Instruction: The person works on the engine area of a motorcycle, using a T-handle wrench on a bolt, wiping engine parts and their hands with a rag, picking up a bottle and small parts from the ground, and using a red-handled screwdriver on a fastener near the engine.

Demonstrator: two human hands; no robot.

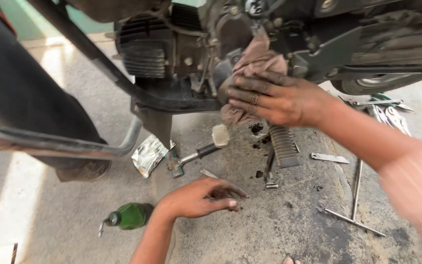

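Note:
My right hand (pixel 272 98), smeared with grease, presses a dirty brown rag (pixel 255 63) against the underside of a motorcycle engine (pixel 181 44). My left hand (pixel 201 198) rests low on the stained concrete floor with its fingers loosely spread and nothing in it. A ribbed rubber footrest (pixel 283 145) hangs just below the rag hand. A brake pedal (pixel 211 143) with a studded pad sticks out between the two hands.
A green oil can (pixel 129 216) lies left of my left hand. A crumpled foil packet (pixel 148 154) lies under the exhaust pipe (pixel 64 146). A T-handle wrench (pixel 355 200), a metal blade (pixel 329 158) and several spanners (pixel 389 110) lie at the right. A rear tyre (pixel 382 83) stands behind.

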